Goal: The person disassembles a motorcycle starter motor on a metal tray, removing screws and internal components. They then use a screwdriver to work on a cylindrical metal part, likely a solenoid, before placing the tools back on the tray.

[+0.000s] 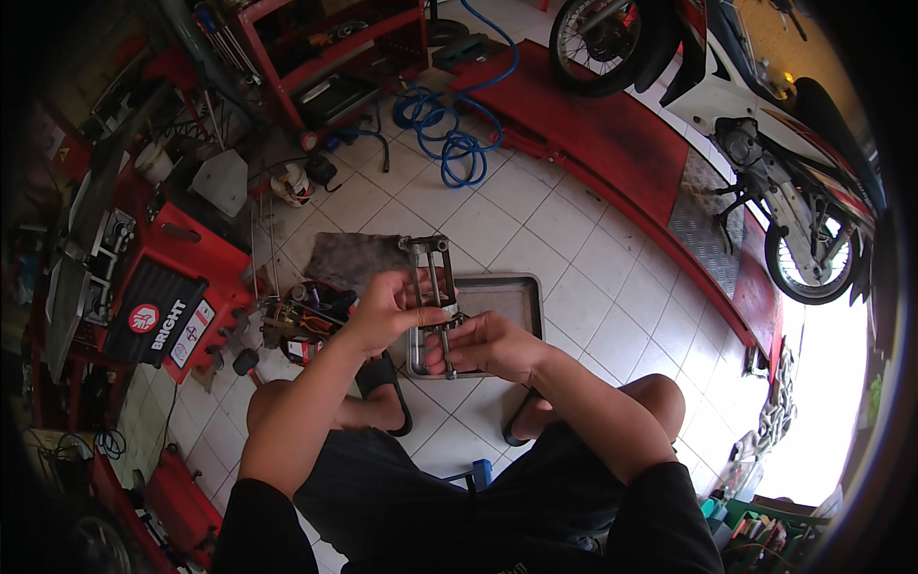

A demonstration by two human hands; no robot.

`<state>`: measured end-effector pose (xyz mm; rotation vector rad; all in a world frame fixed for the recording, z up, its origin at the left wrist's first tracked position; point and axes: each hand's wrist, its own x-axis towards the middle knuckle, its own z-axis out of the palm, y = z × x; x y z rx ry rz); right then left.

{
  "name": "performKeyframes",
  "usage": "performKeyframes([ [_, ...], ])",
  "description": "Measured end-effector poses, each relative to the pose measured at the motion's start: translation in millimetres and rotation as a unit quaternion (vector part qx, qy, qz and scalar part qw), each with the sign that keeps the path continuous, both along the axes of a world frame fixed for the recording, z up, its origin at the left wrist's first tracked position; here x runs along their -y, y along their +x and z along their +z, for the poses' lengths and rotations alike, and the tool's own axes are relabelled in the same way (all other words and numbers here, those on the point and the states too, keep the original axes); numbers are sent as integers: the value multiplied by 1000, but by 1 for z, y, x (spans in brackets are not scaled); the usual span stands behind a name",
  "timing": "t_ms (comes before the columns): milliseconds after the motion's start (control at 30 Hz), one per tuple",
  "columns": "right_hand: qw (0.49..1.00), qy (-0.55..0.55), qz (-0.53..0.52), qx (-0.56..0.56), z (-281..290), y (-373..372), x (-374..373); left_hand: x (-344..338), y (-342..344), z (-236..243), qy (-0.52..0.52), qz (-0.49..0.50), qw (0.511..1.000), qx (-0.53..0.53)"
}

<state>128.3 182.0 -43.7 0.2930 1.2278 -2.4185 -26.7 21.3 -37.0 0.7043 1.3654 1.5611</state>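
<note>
My left hand (411, 301) is closed round a metal clamp-like frame with long rods (430, 258), held up in the middle of the view. My right hand (469, 346), fingers curled, grips the lower threaded part of that same tool. Beneath both hands a rectangular metal tray (533, 311) lies on the floor between my feet. A grey stained cloth (349, 253) lies behind it, and a cluttered tool box (306, 320) sits to the left of my left hand.
A red machine (167, 263) and rubber mallet (246, 364) are at left. Behind are a red cart (320, 29) and coiled blue hose (449, 143). A red lift ramp (564, 105) bearing a motorcycle (736, 143) runs along the right, with tiled floor (593, 268) between.
</note>
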Motion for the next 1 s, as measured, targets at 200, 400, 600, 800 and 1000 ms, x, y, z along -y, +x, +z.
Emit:
performKeyframes([
  [200,995,94,15,-19,15,0,10,1,2,-1,6,-21,1000,7],
  [400,998,60,35,4,-3,-4,-3,-2,1,-2,9,-19,1000,5],
  [600,998,48,-12,-28,9,3,11,3,2,1,12,-17,1000,2],
  [800,990,122,65,-35,-17,-2,-6,-1,6,-2,-1,0,1000,11],
  [1000,998,-54,34,-11,-12,5,2,-1,5,-17,-59,75,992,83],
])
